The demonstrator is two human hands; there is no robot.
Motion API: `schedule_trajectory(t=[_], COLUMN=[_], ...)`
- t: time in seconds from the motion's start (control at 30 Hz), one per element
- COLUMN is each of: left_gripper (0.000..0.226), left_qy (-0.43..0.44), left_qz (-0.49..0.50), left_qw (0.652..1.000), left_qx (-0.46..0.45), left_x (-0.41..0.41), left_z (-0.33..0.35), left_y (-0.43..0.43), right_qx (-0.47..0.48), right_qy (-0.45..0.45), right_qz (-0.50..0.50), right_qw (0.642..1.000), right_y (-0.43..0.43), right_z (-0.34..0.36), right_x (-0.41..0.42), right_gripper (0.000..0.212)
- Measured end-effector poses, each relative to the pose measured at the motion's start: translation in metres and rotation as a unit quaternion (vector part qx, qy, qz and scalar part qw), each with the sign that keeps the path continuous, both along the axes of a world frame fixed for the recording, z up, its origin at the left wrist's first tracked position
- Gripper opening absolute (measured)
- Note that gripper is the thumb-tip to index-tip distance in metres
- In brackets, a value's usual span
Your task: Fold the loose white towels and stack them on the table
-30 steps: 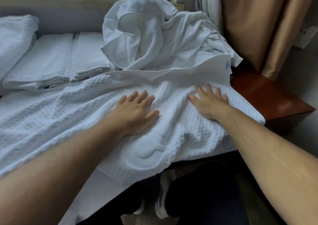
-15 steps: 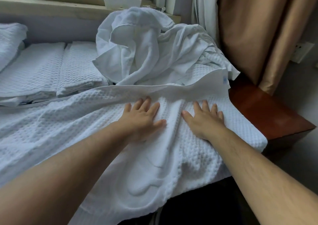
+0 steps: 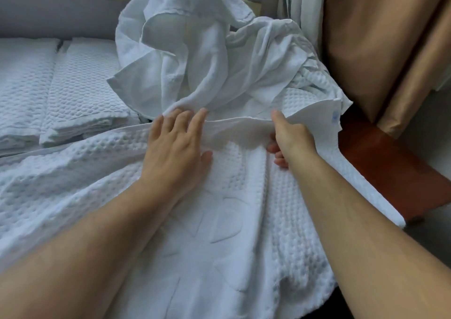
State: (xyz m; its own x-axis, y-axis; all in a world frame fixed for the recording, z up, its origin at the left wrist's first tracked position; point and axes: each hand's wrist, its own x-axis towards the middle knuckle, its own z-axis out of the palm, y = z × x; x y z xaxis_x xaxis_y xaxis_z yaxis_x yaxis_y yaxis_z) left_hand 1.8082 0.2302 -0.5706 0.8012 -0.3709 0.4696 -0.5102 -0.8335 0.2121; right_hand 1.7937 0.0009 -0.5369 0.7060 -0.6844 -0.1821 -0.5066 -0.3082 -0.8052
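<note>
Dim, soft daylight enters from behind the towel heap [image 3: 207, 57]; shadows in front of it are faint, frame edges bow, detail slightly blurred

Nothing in view can be read as a word, number or brand. The only mark that looks printed is a small blue tag [image 3: 334, 117] on the smooth hem of the waffle towel [image 3: 280, 221]. It sits at the towel's far right corner, where the hem is lifted just above the red-brown tabletop [image 3: 380, 167], and it is too small and blurred to show any letters. In the plain middle band of the same towel there is a woven relief pattern [image 3: 224, 223] of smooth, curved shapes. Whether these form letters, a logo or only ornament cannot be told.
</note>
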Motion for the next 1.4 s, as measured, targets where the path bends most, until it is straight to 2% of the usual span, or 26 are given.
schedule_trajectory(t=[0.07,0.17,0.2,0.33,0.43,0.5,0.6,0.63,0.67,0.7,0.77,0.8,0.87,0.93,0.97,1.0,1.07,1.13,1.27,1.33,1.4], left_gripper=[0.071,0.033,0.025,0.020,0.024,0.036,0.100,0.110,0.110,0.100,0.069,0.062,0.057,0.052,0.048,0.043,0.035,0.032,0.027,0.026,0.025], left_qy=[0.002,-0.021,-0.030,-0.023,-0.008,0.009,0.077,0.099,0.112,0.099,0.021,-0.013,-0.052,-0.049,-0.049,-0.056,-0.075,-0.095,-0.142,-0.184,-0.214], left_qz=[0.016,0.007,0.003,-0.051,-0.117,-0.125,-0.106,-0.094,-0.084,-0.078,-0.064,-0.057,-0.052,-0.052,-0.054,-0.059,-0.069,-0.081,-0.109,-0.116,-0.105], left_qw=[1.000,0.999,0.999,0.997,0.992,0.992,0.985,0.982,0.983,0.988,0.995,0.996,0.995,0.996,0.996,0.995,0.993,0.991,0.982,0.974,0.969], left_qx=[0.022,0.037,0.030,-0.060,-0.049,-0.015,0.113,0.128,0.117,0.093,0.073,0.068,0.060,0.053,0.051,0.050,0.053,0.055,0.058,0.061,0.068], left_x=[0.005,0.010,0.011,0.006,-0.006,-0.016,-0.026,-0.027,-0.027,-0.026,-0.023,-0.022,-0.018,-0.015,-0.014,-0.013,-0.014,-0.017,-0.027,-0.033,-0.039], left_z=[0.001,0.002,0.002,0.015,0.021,0.021,0.021,0.020,0.022,0.022,0.021,0.022,0.023,0.019,0.015,0.010,0.004,0.004,0.012,0.017,0.020], left_y=[0.001,0.002,0.002,0.001,-0.001,-0.003,-0.002,-0.001,-0.001,-0.001,-0.003,-0.003,-0.001,0.000,-0.001,-0.002,-0.005,-0.006,0.001,0.006,0.009], right_qx=[-0.040,-0.069,-0.052,0.070,0.134,0.137,0.174,0.185,0.188,0.185,0.172,0.165,0.128,0.048,-0.006,-0.070,-0.220,-0.309,-0.339,-0.355,-0.346], right_qy=[-0.002,-0.015,-0.028,-0.116,-0.194,-0.260,-0.354,-0.368,-0.368,-0.355,-0.310,-0.296,-0.251,-0.149,-0.095,-0.049,0.027,0.050,0.091,0.118,0.121], right_qz=[0.004,0.022,0.032,0.063,0.019,-0.016,-0.028,-0.017,-0.008,-0.004,-0.004,0.003,0.078,0.174,0.209,0.224,0.228,0.230,0.267,0.282,0.285], right_qw=[0.999,0.997,0.998,0.989,0.972,0.956,0.918,0.911,0.911,0.916,0.935,0.941,0.956,0.972,0.973,0.971,0.948,0.921,0.897,0.883,0.886], right_y=[-0.003,-0.003,-0.004,-0.015,-0.021,-0.023,-0.021,-0.020,-0.019,-0.019,-0.017,-0.018,-0.019,-0.015,-0.013,-0.013,-0.014,-0.013,-0.017,-0.028,-0.042], right_z=[-0.003,-0.007,-0.009,-0.015,-0.015,-0.010,0.003,0.007,0.012,0.017,0.027,0.032,0.035,0.024,0.012,-0.001,-0.024,-0.032,-0.029,-0.031,-0.031], right_x=[0.009,0.018,0.017,-0.008,-0.025,-0.032,-0.041,-0.042,-0.041,-0.039,-0.035,-0.036,-0.048,-0.073,-0.087,-0.098,-0.115,-0.121,-0.115,-0.114,-0.115], right_gripper=[0.059,0.039,0.036,0.026,0.019,0.019,0.019,0.022,0.025,0.026,0.020,0.018,0.027,0.035,0.031,0.027,0.041,0.053,0.067,0.063,0.058])
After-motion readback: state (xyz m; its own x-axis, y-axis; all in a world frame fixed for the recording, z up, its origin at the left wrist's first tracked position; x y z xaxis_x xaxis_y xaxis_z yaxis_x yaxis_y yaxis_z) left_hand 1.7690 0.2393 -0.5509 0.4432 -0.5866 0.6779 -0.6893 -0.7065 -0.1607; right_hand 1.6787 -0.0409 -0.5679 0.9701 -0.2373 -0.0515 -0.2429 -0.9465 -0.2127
